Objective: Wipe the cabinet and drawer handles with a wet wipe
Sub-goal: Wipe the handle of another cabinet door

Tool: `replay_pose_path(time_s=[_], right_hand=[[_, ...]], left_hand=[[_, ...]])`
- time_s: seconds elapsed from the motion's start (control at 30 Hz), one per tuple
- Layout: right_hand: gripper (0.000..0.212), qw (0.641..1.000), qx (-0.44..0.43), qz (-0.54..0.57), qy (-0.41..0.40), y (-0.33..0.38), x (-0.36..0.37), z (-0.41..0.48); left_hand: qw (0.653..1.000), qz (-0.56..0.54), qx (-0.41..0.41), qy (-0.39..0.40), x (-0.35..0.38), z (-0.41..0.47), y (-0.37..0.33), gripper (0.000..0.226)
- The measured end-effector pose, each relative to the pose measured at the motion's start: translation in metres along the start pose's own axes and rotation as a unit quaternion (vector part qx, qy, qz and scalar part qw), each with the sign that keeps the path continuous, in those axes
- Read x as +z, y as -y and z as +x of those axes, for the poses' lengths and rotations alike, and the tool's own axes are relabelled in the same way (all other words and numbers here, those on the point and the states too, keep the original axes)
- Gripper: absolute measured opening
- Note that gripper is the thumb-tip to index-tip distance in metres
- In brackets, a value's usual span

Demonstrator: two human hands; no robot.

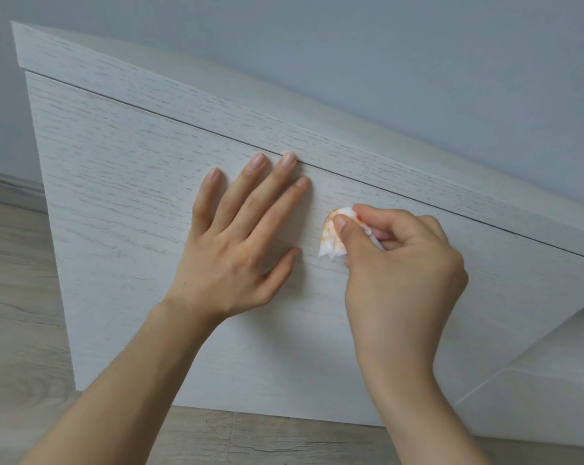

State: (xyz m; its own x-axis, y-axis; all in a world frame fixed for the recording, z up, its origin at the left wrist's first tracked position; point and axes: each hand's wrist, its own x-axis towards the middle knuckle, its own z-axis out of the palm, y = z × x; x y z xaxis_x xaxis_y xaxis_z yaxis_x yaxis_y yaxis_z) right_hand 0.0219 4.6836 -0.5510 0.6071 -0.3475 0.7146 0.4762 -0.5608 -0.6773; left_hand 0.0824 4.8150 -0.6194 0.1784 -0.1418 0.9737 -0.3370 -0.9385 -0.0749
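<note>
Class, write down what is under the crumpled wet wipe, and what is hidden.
The wet wipe, pinched by the right hand, lies against the white drawer front. Whether a handle sits beneath it cannot be seen: wipe and hand cover that spot.

Pale whitewashed wood-grain cabinet [149, 196], white wipe [332, 236] stained orange, grey-blue wall [418, 62], greyish wood-look floor [15, 297]

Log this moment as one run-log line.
left hand: flat on cabinet front | right hand: pinches wet wipe against cabinet front | wipe: orange-stained | handle: not in view
</note>
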Motion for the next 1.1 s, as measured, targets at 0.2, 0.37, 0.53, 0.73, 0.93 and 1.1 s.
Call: replay_pose_path(time_s=[0.2, 0.37, 0.53, 0.73, 0.93, 1.1], right_hand=[[0.008, 0.993, 0.002, -0.113, 0.039, 0.007, 0.004, 0.014], [0.022, 0.997, 0.038, -0.067, 0.022, 0.011, 0.001, 0.01], [0.016, 0.994, 0.103, 0.034, 0.009, 0.003, -0.007, 0.005], [0.014, 0.992, 0.107, 0.057, -0.038, -0.018, -0.031, 0.007], [0.015, 0.981, 0.168, 0.075, -0.063, -0.058, -0.072, 0.015], [0.015, 0.982, 0.125, 0.125, -0.064, -0.058, -0.079, 0.023]], left_hand=[[1.0, -0.005, -0.002, 0.001, 0.0, 0.0, 0.001, 0.066], [1.0, -0.009, -0.003, 0.009, -0.002, -0.001, 0.001, 0.066], [1.0, -0.014, -0.002, 0.023, -0.005, 0.0, -0.001, 0.067], [0.999, -0.012, 0.007, 0.044, -0.011, 0.002, -0.002, 0.069], [0.999, -0.001, -0.005, 0.047, -0.007, 0.003, -0.015, 0.071], [0.998, 0.0, 0.001, 0.059, -0.004, 0.004, -0.025, 0.073]])
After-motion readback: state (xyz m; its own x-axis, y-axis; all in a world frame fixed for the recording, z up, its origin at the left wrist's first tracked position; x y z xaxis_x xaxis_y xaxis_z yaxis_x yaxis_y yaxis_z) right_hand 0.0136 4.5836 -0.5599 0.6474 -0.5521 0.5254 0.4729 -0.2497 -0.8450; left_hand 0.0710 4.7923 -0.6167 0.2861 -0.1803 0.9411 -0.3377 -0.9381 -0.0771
